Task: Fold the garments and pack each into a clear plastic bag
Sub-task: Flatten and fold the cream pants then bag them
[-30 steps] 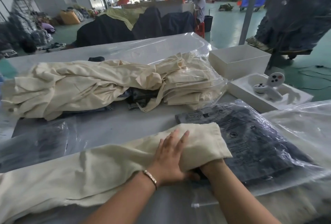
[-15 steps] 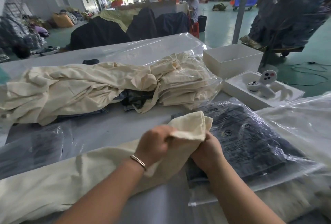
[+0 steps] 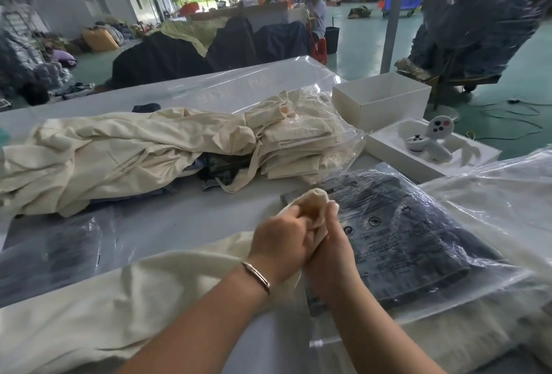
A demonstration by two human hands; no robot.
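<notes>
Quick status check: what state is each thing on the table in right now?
Left hand: grip on cream garment end.
Right hand: grip on same end.
Cream garment: unfolded, end bunched.
Dark garment: folded, bagged.
Cream pile: loose, unbagged.
White box: open.

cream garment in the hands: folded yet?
Not folded. Both hands, left and right, grip one bunched end of the cream garment; the rest lies spread across the table.

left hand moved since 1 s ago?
Yes. The left hand lay flat on the cream garment; now it grips the bunched end, lifted off the table, beside the bagged dark garment.
</notes>
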